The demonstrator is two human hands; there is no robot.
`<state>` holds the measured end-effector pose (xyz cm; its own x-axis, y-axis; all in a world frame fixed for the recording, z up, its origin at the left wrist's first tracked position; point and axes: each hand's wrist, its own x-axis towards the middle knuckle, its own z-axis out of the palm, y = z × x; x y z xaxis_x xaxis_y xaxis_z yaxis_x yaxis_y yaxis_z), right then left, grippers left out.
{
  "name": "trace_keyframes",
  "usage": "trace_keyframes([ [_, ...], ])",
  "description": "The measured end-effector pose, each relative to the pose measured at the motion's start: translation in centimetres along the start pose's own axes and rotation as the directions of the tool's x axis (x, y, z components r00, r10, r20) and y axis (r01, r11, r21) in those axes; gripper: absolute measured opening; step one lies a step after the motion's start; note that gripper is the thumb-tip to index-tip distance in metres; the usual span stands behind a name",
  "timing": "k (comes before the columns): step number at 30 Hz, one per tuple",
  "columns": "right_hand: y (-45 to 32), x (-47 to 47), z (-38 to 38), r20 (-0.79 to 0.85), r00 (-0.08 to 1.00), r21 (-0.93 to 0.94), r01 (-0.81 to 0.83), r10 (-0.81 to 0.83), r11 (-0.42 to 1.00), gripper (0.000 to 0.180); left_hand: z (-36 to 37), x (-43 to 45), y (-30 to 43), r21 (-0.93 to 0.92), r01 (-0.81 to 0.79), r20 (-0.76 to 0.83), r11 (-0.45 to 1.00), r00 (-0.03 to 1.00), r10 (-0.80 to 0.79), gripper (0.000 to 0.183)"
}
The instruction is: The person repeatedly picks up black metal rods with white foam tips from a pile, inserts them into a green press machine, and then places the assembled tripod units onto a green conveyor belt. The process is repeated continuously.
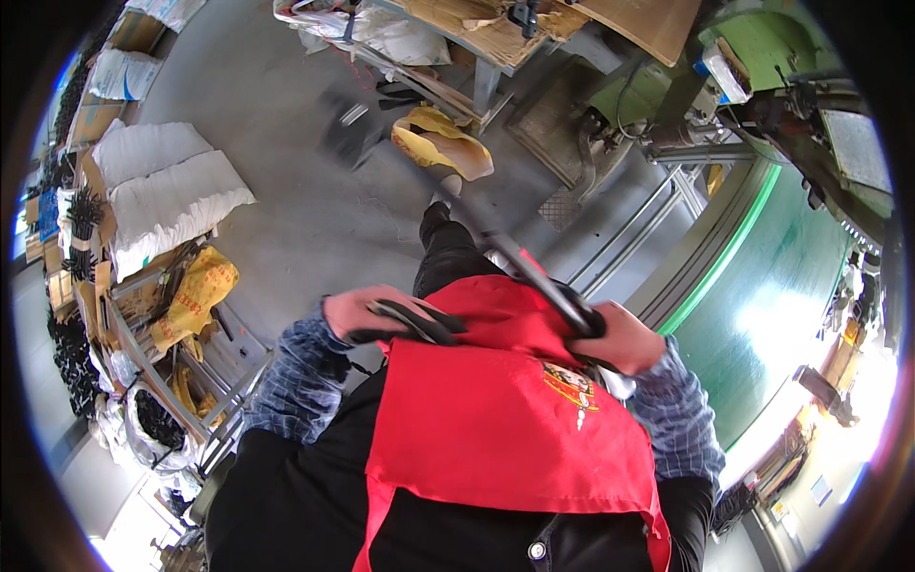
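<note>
My right hand (620,339) grips the upper end of a long dark pole (525,261). The pole slants away over my red apron (500,422) and past my leg towards the floor. At its far end is a dark, motion-blurred head (349,130), probably a broom or a long-handled dustpan; the blur hides which. My left hand (389,314) is in front of my waist at the apron, apart from the pole. Dark material covers its fingers, and the palm side is hidden. A torn yellow sack (443,139) lies on the floor beside the pole's far end.
White sacks (168,189) are stacked on the left, above a metal-framed cart (146,357) with yellow sacking. A wooden-topped workbench (493,32) stands ahead. Green machinery (643,93) is at the upper right. A green-surfaced conveyor or table (758,300) runs along my right.
</note>
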<state>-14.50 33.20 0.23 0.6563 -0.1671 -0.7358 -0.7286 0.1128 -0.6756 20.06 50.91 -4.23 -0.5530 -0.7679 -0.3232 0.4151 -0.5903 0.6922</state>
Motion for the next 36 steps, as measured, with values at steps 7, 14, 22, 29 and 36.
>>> trace_keyframes([
  [7,1.2,-7.0,0.3,-0.121,0.991,-0.012,-0.068,0.066,0.998,0.032,-5.6,1.3,-9.1,0.413,0.371,-0.626,0.832,0.779,-0.037,0.037],
  [14,-3.0,0.8,0.2,-0.364,0.909,-0.478,0.006,-0.204,0.878,0.056,-9.1,8.7,-7.8,0.588,0.144,-0.260,0.796,0.965,0.018,0.045],
  [22,3.1,17.4,1.7,-0.069,0.898,-0.433,0.365,-0.434,0.824,0.036,-6.6,21.0,-3.4,0.734,0.170,-0.170,0.657,0.983,-0.064,0.044],
  [29,1.5,8.8,2.2,-0.251,0.936,-0.489,0.095,-0.245,0.867,0.034,-4.6,22.3,-3.6,0.767,0.173,-0.148,0.618,0.985,-0.093,0.044],
  [36,3.7,6.8,3.8,-0.391,0.861,-0.267,0.231,-0.324,0.936,0.030,-3.7,21.1,-4.0,0.783,0.183,-0.158,0.594,0.983,-0.095,0.043],
])
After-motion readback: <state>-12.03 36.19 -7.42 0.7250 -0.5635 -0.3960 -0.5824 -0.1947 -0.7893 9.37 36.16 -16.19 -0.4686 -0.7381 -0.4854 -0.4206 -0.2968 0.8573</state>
